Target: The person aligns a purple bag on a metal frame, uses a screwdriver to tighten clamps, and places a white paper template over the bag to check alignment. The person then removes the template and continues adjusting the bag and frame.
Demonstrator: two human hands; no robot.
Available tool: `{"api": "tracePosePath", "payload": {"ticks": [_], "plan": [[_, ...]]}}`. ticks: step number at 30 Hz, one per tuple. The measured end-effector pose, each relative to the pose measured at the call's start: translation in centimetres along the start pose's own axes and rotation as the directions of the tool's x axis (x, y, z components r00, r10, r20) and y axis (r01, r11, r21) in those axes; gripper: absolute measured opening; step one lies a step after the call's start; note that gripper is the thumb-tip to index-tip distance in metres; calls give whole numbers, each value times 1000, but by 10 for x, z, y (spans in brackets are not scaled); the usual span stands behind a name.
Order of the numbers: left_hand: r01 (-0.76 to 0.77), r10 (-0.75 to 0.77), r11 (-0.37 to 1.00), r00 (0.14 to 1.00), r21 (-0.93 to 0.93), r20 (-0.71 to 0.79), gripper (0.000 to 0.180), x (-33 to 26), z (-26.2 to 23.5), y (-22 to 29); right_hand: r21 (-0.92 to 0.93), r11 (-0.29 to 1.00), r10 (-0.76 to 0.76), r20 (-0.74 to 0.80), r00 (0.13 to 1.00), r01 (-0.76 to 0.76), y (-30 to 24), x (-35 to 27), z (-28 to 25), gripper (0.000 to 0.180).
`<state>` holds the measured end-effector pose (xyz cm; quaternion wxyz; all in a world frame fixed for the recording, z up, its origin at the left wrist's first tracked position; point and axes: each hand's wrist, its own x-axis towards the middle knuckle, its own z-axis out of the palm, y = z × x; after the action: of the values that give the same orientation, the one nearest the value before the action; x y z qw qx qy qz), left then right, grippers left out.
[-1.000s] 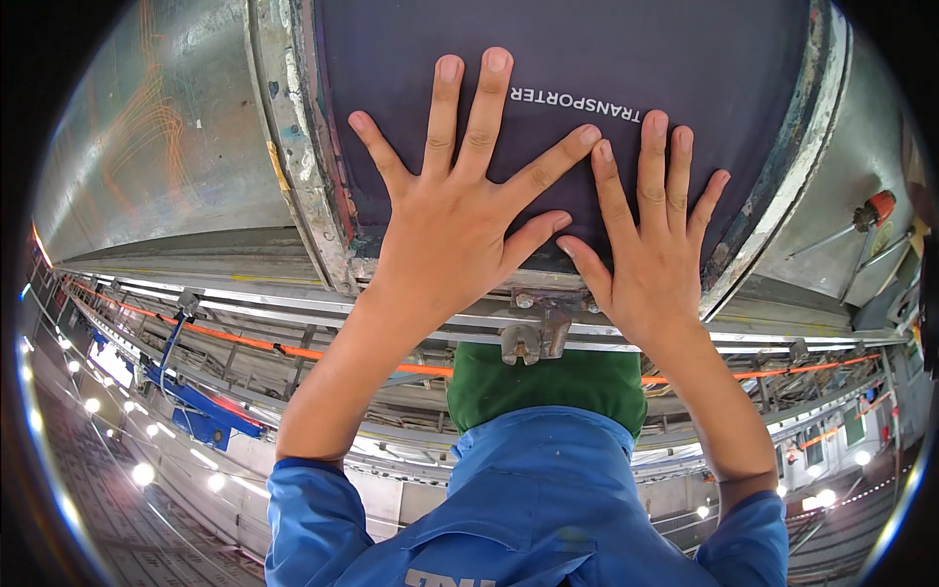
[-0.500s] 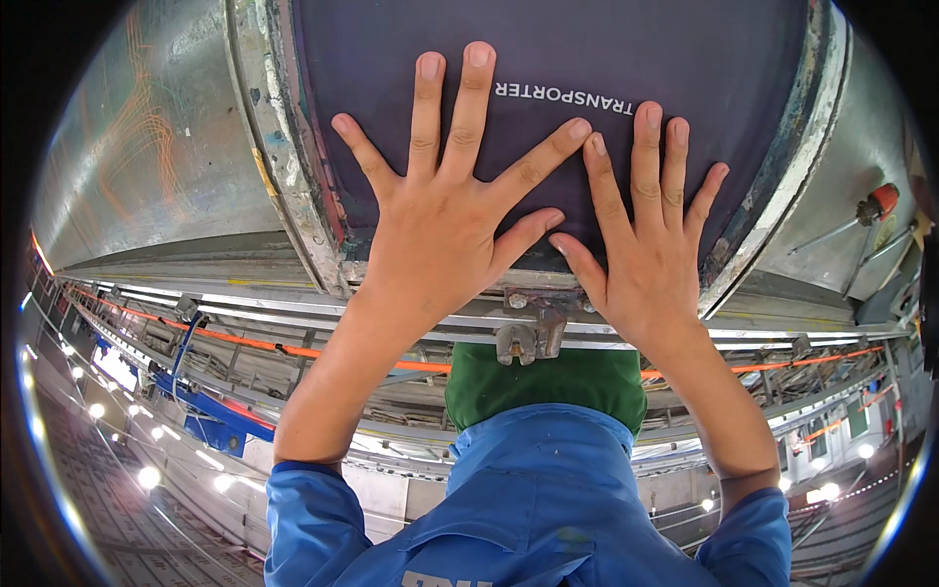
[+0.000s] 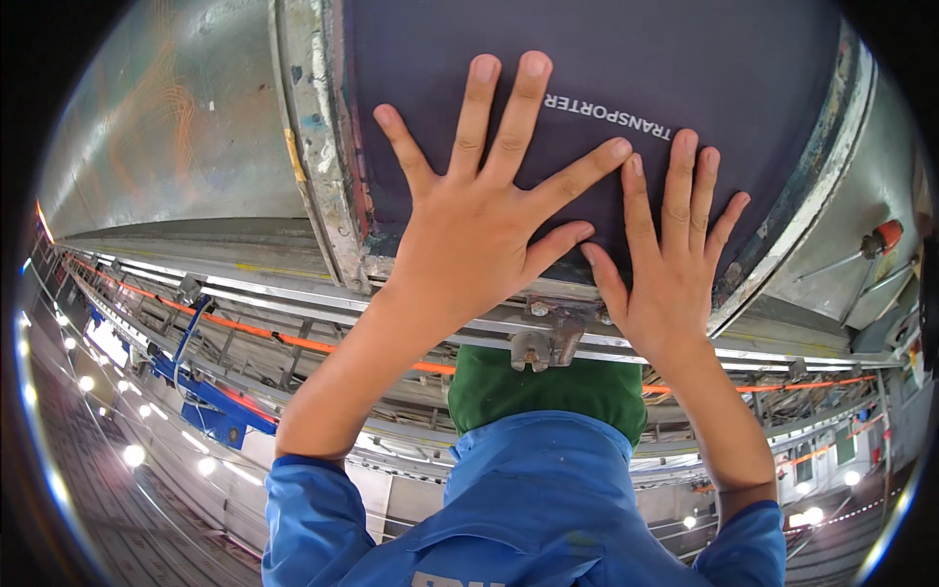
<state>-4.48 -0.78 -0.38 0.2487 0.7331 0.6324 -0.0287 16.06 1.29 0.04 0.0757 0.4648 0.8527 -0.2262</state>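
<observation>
Both of my hands lie on a dark navy fabric panel [image 3: 626,59] with a line of white print upside down to me. My left hand [image 3: 479,215] is flat with its fingers spread wide. Beside it my right hand [image 3: 670,259] also rests flat, fingers apart, the two index fingertips nearly meeting below the print. Neither hand holds anything. Around the panel runs a worn, paint-spattered metal frame [image 3: 328,147], and a metal bracket [image 3: 562,338] sticks out from its near edge, between my wrists.
A bare metal sheet [image 3: 196,127] spans the left side. At the right a screwdriver with a red and black handle [image 3: 882,238] lies on another metal surface [image 3: 841,196]. A long rail with an orange strip [image 3: 293,339] crosses close to my body.
The panel, frame and hands appear shifted to the right and slightly lower in view. My hands keep the same spread pose on the fabric.
</observation>
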Motion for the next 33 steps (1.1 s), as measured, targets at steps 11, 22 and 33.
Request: {"api": "tracePosePath", "payload": {"ticks": [11, 22, 33], "plan": [[2, -3, 1000, 999, -15, -33, 60, 0, 2, -1, -2, 999, -48, -8, 999, 48, 0, 1, -1, 77], [9, -9, 1000, 1000, -23, -10, 60, 1, 1, 0, 23, 1000, -11, 4, 1000, 11, 0, 1, -1, 75], [10, -10, 1000, 1000, 0, 14, 60, 1, -1, 1, 45, 999, -15, 22, 1000, 14, 0, 2, -4, 75]]}}
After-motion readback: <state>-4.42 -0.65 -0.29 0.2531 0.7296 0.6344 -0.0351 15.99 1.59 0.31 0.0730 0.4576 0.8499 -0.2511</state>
